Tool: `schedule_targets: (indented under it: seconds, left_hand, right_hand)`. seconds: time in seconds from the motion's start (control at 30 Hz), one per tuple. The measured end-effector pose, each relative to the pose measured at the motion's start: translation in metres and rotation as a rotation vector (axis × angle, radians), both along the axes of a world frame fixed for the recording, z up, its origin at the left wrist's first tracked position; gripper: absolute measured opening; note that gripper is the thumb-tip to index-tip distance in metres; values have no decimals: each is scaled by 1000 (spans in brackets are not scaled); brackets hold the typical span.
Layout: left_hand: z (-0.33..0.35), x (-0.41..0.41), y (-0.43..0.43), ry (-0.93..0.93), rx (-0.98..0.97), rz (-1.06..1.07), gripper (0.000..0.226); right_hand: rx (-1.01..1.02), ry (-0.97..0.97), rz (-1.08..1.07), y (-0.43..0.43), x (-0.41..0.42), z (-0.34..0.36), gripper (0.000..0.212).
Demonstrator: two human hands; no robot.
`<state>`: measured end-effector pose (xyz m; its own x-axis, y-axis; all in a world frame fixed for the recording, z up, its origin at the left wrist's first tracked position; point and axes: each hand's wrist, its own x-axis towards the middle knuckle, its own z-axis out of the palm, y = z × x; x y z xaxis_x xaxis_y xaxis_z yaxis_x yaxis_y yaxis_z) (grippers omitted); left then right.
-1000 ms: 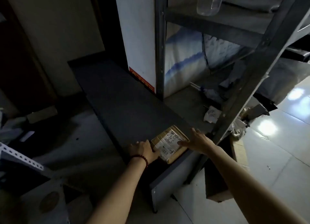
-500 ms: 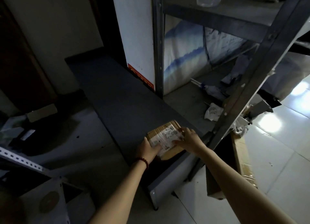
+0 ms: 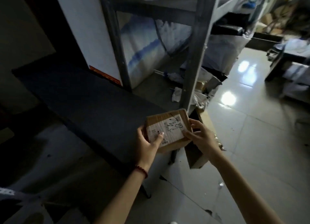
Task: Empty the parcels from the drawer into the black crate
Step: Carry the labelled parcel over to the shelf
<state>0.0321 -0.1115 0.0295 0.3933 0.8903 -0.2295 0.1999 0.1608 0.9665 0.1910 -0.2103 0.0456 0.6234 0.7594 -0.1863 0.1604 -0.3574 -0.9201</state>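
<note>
The parcel [image 3: 167, 131], a small brown cardboard box with a white label [image 3: 165, 130] scribbled over in black, sits a little below the middle of the frame, held in the air between both hands just past the near right end of the dark table [image 3: 83, 98]. That table runs from the left side of the frame down towards the middle, its top dim and hard to read in the low light. The left hand [image 3: 147, 145] grips the parcel's left edge, thumb laid across the label and the fingers curled out of sight behind the box; a red beaded bracelet [image 3: 142, 171] circles its wrist. The right hand [image 3: 202, 139] clamps the parcel's right edge, thumb on the label's corner and fingers wrapped round the side. Directly below and right of the parcel an open cardboard box [image 3: 197, 155] stands on the floor; what it holds cannot be made out. Above the hands a grey metal rack [image 3: 196, 56] rises to the top of the frame, with a tall white panel [image 3: 87, 30] to its left and pale bags and scraps on its bottom shelf. On the right the glossy tiled floor [image 3: 251, 139] shows bright reflections.
</note>
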Motion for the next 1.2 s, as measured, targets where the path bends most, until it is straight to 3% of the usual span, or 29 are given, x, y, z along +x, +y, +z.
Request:
schedule_targets:
  seconds: [0.23,0.33,0.6,0.93,1.2]
  left_hand:
    - [-8,9,-73,-28,29,-386,64]
    - [-16,2,-105,-22,-35,-564,73]
    - [-32,14,-172,71,4,-800,63]
    - [-42,140,-215,240,31,-841,68]
    - [-25,265,-237,149,37,-727,62]
  right_hand:
    - [-47,55,-287,-129,-17,1,42]
    - [-91,52,-376,-189,-40,-8,51]
    - [-60,145,-659,-282,-66,-36,49]
    - [-35,170,-593,-331,47,-56,40]
    - [-19,179,-570,-353,172,-46,38]
